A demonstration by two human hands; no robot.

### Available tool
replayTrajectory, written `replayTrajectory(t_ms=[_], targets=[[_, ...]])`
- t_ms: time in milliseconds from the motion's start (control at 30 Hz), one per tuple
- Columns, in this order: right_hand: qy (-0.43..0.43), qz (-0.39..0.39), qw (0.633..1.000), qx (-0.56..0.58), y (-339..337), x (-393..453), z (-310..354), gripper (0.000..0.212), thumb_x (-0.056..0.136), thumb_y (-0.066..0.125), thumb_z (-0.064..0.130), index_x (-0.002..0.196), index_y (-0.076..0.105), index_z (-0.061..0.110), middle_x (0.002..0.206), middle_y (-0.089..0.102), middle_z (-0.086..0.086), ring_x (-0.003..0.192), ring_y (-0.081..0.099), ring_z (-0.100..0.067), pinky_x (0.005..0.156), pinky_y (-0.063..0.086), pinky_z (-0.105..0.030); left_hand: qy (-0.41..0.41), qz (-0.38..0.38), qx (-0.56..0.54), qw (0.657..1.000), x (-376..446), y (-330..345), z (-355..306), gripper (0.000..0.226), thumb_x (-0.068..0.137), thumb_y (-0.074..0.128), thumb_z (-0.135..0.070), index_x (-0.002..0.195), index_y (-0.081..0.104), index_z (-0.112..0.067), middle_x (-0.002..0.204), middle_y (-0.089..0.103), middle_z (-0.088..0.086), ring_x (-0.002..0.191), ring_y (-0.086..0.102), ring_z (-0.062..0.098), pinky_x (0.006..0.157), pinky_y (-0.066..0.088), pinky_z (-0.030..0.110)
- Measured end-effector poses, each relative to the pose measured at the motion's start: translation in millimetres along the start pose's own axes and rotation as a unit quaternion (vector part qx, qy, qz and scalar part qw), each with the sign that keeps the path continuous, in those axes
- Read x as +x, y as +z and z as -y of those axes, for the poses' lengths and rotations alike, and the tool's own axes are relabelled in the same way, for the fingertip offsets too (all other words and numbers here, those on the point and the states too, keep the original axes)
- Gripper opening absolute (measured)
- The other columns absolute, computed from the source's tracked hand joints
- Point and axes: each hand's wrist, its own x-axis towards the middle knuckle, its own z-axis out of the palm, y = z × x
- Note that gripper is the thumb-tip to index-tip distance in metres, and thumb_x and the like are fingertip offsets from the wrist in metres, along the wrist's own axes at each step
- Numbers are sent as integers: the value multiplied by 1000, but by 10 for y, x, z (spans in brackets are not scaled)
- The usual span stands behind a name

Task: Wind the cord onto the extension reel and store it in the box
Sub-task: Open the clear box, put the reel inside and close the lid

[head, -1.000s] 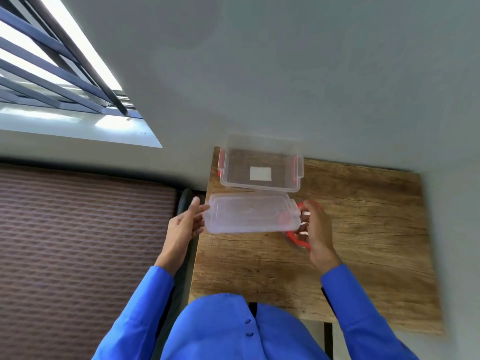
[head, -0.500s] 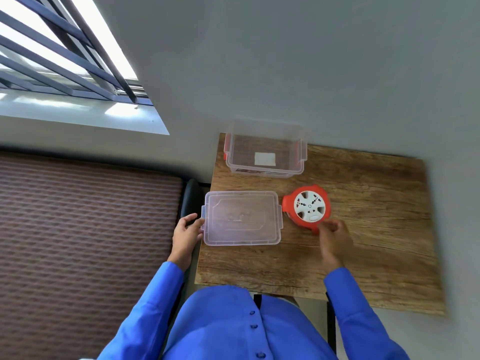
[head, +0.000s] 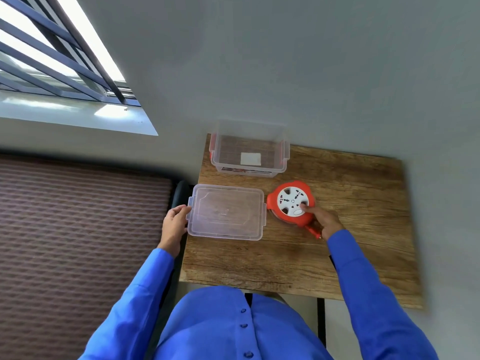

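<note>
The red extension reel [head: 292, 202] with a white socket face lies flat on the wooden table [head: 350, 203]. My right hand [head: 323, 223] is at its near right side, index fingertip pressed on the white face and the other fingers curled. A short red piece of cord or plug [head: 313, 231] sticks out from under the reel beside that hand. The clear box [head: 249, 166] with red latches stands open at the table's back left. Its clear lid [head: 226, 211] lies flat just left of the reel. My left hand [head: 175, 224] grips the lid's left edge tab.
The table's left edge runs beside a dark chair back [head: 179, 193] and a brown patterned surface [head: 78, 229]. A grey wall stands right behind the box. A barred window [head: 52, 61] is at the upper left. Bare wood lies right of the reel.
The lid, held in both hands a second ago, now lies flat on the table. My right hand has moved from the reel's near edge onto its white face.
</note>
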Motion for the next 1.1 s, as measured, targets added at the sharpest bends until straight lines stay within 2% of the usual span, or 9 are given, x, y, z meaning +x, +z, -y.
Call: replayTrajectory(t_ms=[100, 167, 267, 400, 633, 800, 900, 1000, 1100], targets=[[-28, 24, 999, -33, -101, -26, 131, 60, 75, 97, 16, 126, 69, 2, 121, 76, -18, 112, 73, -33, 87, 65, -48, 82, -103, 42, 990, -123, 76, -34, 35, 104, 73, -15, 138, 63, -15, 137, 69, 10, 125, 66, 25, 112, 55, 46], [-67, 40, 996, -47, -214, -35, 199, 50, 72, 97, 8, 116, 75, 2, 114, 80, -18, 99, 79, -31, 80, 68, -50, 128, -111, 2, 986, -243, 166, -98, 31, 105, 71, -11, 134, 64, -16, 131, 70, 8, 118, 69, 23, 107, 58, 46], [-150, 48, 980, -124, -364, -55, 294, 46, 67, 99, 5, 107, 78, 6, 107, 82, -13, 93, 81, -28, 76, 69, -45, 158, 11, 8, 987, -422, 385, -224, 28, 108, 69, -18, 135, 63, -21, 122, 74, 6, 109, 72, 22, 92, 61, 43], [-246, 92, 932, -250, -467, -176, 488, 39, 65, 103, 21, 97, 80, 23, 96, 82, 0, 89, 78, -16, 56, 57, -17, 186, 211, 125, 952, -651, 806, -292, 43, 108, 71, -21, 148, 55, -23, 132, 72, 4, 116, 71, 17, 97, 61, 38], [-304, 211, 887, -275, -314, -564, 776, 35, 68, 101, 35, 98, 84, 30, 97, 84, 4, 95, 81, -15, 71, 62, -23, 175, 343, 168, 908, -778, 1272, -427, 35, 108, 69, -37, 135, 70, -16, 121, 81, 9, 111, 79, 28, 96, 66, 51], [-417, 55, 861, -285, -2, -804, 923, 69, 82, 81, 69, 142, 64, 38, 125, 70, 23, 118, 66, -4, 105, 48, -32, 164, 296, 53, 940, -767, 1233, -538, 38, 108, 66, -43, 136, 69, -16, 121, 82, 8, 111, 80, 29, 83, 67, 34], [-411, -55, 906, -78, 140, -836, 928, 71, 89, 78, 60, 150, 53, 32, 147, 60, 11, 131, 58, -8, 114, 45, -38, 170, 260, 18, 950, -681, 1131, -717, 42, 105, 67, -48, 134, 70, -18, 119, 83, 7, 108, 81, 28, 85, 69, 40], [-241, 178, 949, 97, 213, -770, 973, 40, 93, 79, 39, 128, 72, 22, 133, 74, -7, 108, 75, -16, 92, 64, -43, 193, 240, 8, 951, -574, 1009, -967, 44, 104, 71, -54, 136, 70, -23, 121, 83, 7, 107, 82, 25, 85, 70, 43], [-186, 311, 928, 89, 362, -705, 1018, 49, 91, 83, 23, 138, 69, 20, 126, 78, -9, 106, 78, -25, 92, 64, -43, 208, 221, 34, 952, -425, 943, -1226, 68, 95, 74, -62, 134, 65, -8, 120, 82, 11, 108, 82, 28, 85, 70, 48]])
